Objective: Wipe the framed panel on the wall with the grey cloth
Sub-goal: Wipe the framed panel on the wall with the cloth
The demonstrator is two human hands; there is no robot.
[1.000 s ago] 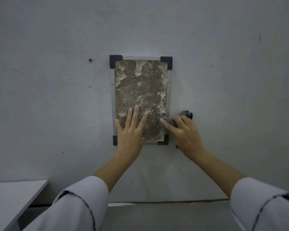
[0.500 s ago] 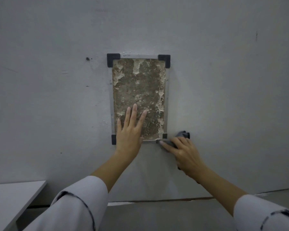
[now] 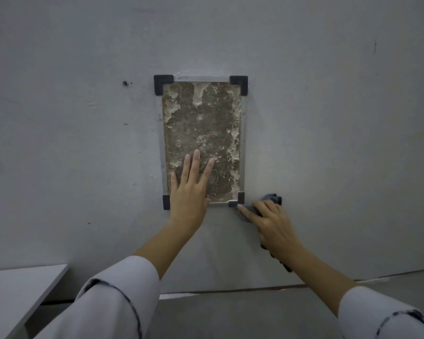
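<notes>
The framed panel (image 3: 202, 128) hangs on the grey wall, tall and narrow, with a mottled brown and whitish surface and black corner brackets. My left hand (image 3: 190, 192) lies flat on its lower left part, fingers spread and pointing up. My right hand (image 3: 271, 222) presses the grey cloth (image 3: 271, 199) against the wall just below and right of the panel's lower right bracket (image 3: 238, 200). The cloth is mostly hidden under the fingers; a bunched end sticks out above them and a dark strip shows below the wrist.
A white table corner (image 3: 17, 287) juts in at the lower left. A small dark screw hole (image 3: 124, 82) marks the wall left of the panel. The wall meets a grey floor strip (image 3: 230, 314) below my arms.
My right hand with the cloth slid down from the panel's lower right area, off the frame, to the wall beside the bottom right bracket. The left hand stayed flat on the panel.
</notes>
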